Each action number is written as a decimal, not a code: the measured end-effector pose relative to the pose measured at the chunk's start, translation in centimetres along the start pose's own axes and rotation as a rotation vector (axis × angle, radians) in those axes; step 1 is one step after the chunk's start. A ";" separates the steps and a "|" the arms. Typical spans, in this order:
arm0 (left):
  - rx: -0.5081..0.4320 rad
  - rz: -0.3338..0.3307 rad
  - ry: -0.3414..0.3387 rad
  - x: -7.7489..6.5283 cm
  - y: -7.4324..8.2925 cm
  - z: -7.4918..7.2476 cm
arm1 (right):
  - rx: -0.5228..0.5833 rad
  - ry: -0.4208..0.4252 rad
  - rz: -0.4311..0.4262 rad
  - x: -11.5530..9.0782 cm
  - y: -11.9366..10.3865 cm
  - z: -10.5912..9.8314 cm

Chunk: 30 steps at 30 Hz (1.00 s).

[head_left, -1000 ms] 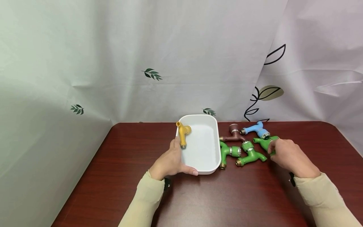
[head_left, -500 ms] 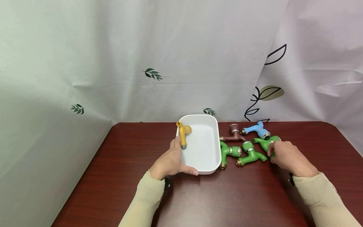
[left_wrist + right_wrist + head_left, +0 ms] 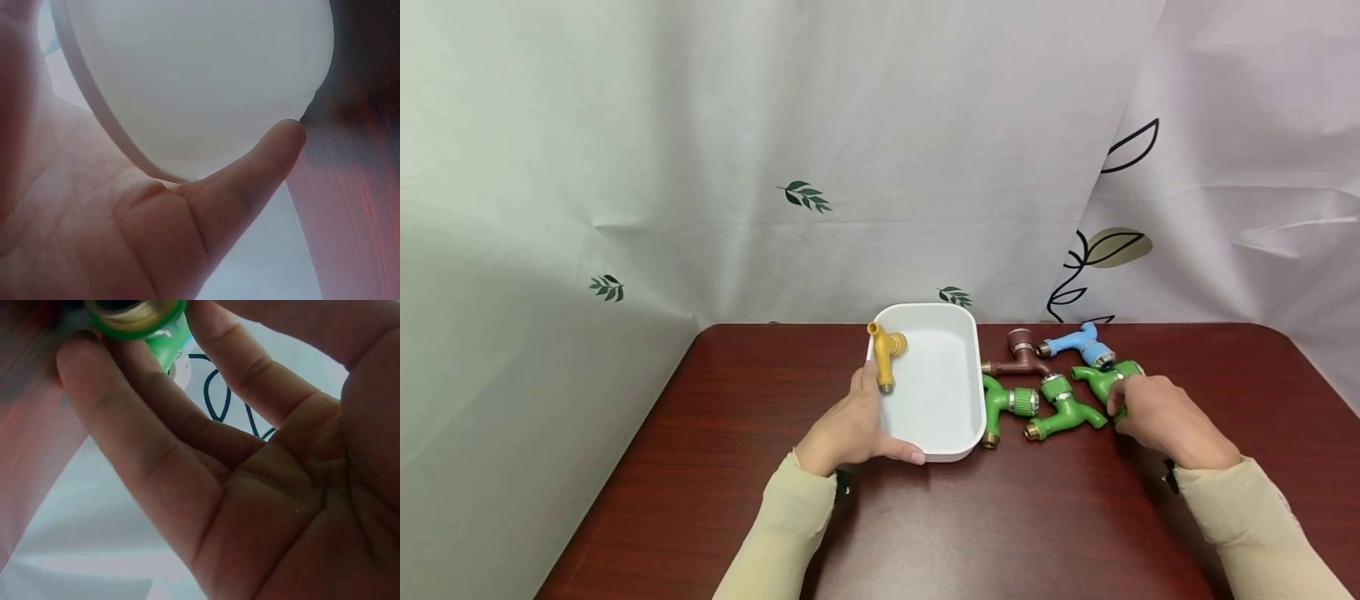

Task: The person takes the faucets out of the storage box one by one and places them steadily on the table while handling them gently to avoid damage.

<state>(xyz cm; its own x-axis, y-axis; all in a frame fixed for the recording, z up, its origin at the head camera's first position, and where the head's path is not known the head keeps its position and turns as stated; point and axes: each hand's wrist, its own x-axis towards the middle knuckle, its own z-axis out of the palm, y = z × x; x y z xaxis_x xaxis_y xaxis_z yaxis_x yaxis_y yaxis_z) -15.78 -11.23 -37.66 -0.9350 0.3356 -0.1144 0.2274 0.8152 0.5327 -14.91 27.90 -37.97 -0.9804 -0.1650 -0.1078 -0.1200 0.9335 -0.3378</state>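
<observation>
In the head view my left hand (image 3: 850,421) lies around the near left corner of a white tray (image 3: 932,392), fingers along its left side and straight thumb along the front wall. The left wrist view shows that thumb (image 3: 250,165) against the tray wall. A yellow tap (image 3: 884,360) sits in the tray, its spout at the left rim. My right hand (image 3: 1172,421) pinches the near end of a green tap (image 3: 1101,379) lying at the right of the group. In the right wrist view, the tap's brass end (image 3: 140,314) is at the fingertips; the thumb's tip is out of sight.
Between tray and right hand lie a green tap (image 3: 1000,408), another green tap (image 3: 1063,410), a brown tap (image 3: 1021,354) and a blue tap (image 3: 1078,342). They rest close together on the dark red table (image 3: 1015,525). A pale printed curtain (image 3: 880,167) hangs behind the table.
My right hand has shifted slightly down, leaving more of the green tap's far end in sight. The left hand, the tray and the other taps stay in place.
</observation>
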 end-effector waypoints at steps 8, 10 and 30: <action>0.005 0.008 0.006 0.0 0.1 0.0 | -0.042 0.051 -0.015 -0.5 -0.4 -0.5; 0.005 0.007 0.003 0.0 0.0 0.0 | -0.045 0.073 -0.022 -0.6 -0.5 -0.6; 0.020 0.006 0.004 0.1 0.0 0.1 | 0.003 0.293 -0.062 -1.2 -4.2 -0.6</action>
<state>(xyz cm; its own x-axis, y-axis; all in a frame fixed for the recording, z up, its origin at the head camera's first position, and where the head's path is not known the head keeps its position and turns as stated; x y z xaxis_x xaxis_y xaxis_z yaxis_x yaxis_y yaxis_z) -15.84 -11.20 -37.75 -0.9348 0.3384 -0.1080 0.2380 0.8225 0.5166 -13.37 24.34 -35.83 -0.9747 -0.1222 0.1870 -0.1807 0.9235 -0.3384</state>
